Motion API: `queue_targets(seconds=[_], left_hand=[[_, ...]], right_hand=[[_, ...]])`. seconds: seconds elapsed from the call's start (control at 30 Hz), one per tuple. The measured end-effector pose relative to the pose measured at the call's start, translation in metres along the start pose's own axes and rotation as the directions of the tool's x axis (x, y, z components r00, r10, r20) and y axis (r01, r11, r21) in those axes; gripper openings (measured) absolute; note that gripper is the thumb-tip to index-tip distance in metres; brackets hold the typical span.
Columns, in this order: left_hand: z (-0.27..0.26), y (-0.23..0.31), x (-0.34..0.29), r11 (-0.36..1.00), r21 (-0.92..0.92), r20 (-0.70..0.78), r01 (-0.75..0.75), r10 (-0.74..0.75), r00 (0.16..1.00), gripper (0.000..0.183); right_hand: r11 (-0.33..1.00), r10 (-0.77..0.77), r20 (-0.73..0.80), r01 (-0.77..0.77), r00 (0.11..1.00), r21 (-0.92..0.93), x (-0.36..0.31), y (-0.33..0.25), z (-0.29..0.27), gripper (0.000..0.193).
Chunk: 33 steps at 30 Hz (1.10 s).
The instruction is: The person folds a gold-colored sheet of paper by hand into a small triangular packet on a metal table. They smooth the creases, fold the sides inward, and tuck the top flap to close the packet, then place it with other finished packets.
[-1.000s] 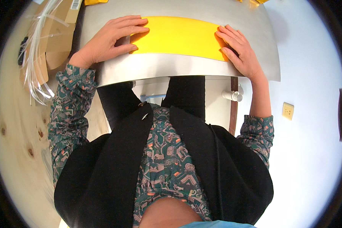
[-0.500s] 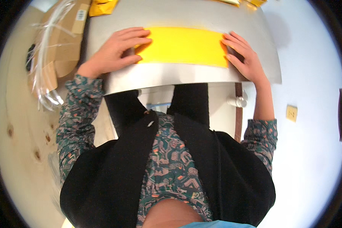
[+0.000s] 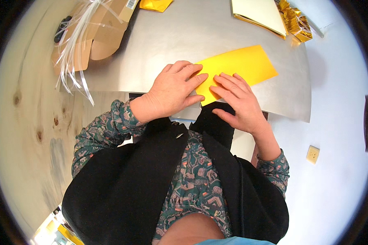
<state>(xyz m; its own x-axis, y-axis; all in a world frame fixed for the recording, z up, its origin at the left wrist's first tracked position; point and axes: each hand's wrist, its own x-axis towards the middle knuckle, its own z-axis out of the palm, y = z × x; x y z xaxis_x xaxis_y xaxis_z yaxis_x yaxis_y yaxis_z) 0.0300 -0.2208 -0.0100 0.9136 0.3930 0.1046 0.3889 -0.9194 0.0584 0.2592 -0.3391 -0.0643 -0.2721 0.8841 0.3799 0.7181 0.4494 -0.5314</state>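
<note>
Status: yellow sheet (image 3: 241,65) is on the table (image 3: 176,36), near its front edge, right of the table's middle. It's angled: one end toward me at the front edge, other end running off toward the table's far right.

Left hand (image 3: 171,90): fingers and thumb spread apart, fingertips on the sheet's near end. Right hand (image 3: 243,104): fingers a bit apart, tips on the sheet's front-facing side; thumb clear of it, out at the table's front edge. Neither is clamped on anything that I can see.

Progress, my read: sheet is laid out flat and turned to a slant, both hands on it. I see no crease across the exposed part; can't tell what's under my fingers, or if it's one layer. Looks like handling isn't finished, since the sheet hasn't been set aside. Can't count what's left.

Elsewhere: cream stack (image 3: 259,16) at the table's far right, crinkled gold bundle (image 3: 296,24) just beside it. Gold piece (image 3: 156,4) at table's far left. Cardboard (image 3: 106,45) with white strips (image 3: 81,53) at table's left side.
</note>
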Motion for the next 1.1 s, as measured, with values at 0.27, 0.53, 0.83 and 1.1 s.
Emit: queue_targets(seconds=[0.27, 0.53, 0.83, 1.1], left_hand=[[-0.003, -0.014, -0.023, 0.996, -0.091, -0.062, -0.004, -0.002, 0.998, 0.051], [0.005, -0.022, -0.027, 0.987, -0.163, -0.118, -0.002, -0.018, 0.993, 0.044], [0.003, -0.021, -0.025, 0.963, -0.259, -0.117, 0.074, -0.107, 0.987, 0.053], [0.004, -0.023, -0.026, 0.968, -0.248, -0.13, 0.046, -0.081, 0.988, 0.051]], right_hand=[[0.999, -0.001, -0.118, -0.005, 0.993, -0.05, 0.001, 0.001, 0.012, 0.042], [0.977, 0.182, -0.281, -0.143, 0.942, 0.156, 0.014, 0.002, 0.012, 0.01], [0.834, 0.499, -0.286, -0.363, 0.818, 0.415, 0.033, 0.009, 0.017, 0.012], [0.797, 0.55, -0.238, -0.418, 0.801, 0.436, 0.042, 0.017, 0.015, 0.013]])
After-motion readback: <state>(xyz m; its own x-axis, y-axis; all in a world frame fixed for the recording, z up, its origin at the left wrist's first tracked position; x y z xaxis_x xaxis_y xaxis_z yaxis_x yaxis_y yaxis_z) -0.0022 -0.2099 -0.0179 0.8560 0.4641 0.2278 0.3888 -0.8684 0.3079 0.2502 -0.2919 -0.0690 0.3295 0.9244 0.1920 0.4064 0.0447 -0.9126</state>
